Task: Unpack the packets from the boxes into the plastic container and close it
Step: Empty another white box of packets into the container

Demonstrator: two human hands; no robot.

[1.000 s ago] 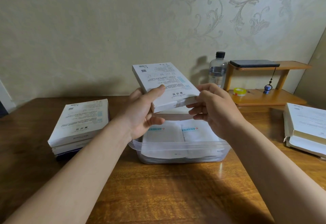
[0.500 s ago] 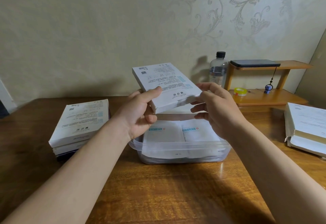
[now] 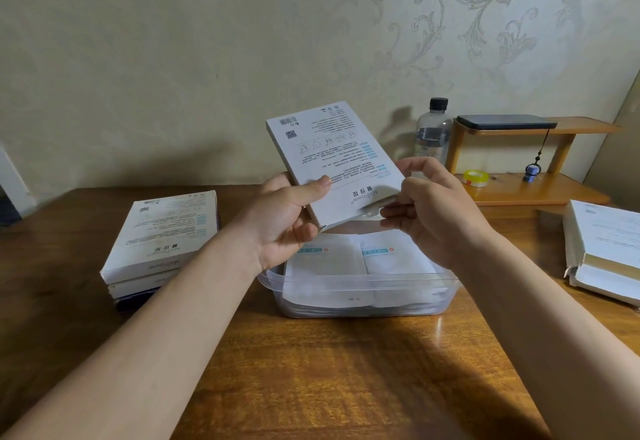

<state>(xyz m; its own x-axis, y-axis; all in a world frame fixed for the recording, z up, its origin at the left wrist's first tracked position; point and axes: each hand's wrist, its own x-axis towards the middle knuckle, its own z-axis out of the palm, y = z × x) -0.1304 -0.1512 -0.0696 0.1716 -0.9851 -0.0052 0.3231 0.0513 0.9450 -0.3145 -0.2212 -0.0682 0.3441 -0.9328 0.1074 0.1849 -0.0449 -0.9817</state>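
Left of the plastic container [image 3: 363,282], a stack of boxes [image 3: 162,235] lies flat and is not yet unpacked. Over the container's left rim, the left hand [image 3: 280,221] grasps the held box [image 3: 332,162], with the thumb laid across its printed face and the fingers curled beneath.

The held box is above the container's back half. Compared with a second ago it is tipped more steeply, with the far end higher and the near end lower. Its long axis runs from the near end between the hands up and away toward the wall, leaning left. The barcode end points up and back, and the near end points down at the container. The printed face is turned toward the camera, with the lettering upside down.

Above the container's right side, the right hand [image 3: 433,207] pinches the near corner, thumb on the edge and fingertips under the end where a tab notch shows. The steeper tilt suggests the end is being opened so the contents can slide down onto the packets [image 3: 329,259] already inside. The lid is out of view.

Well right of the container lie opened boxes [image 3: 606,245].
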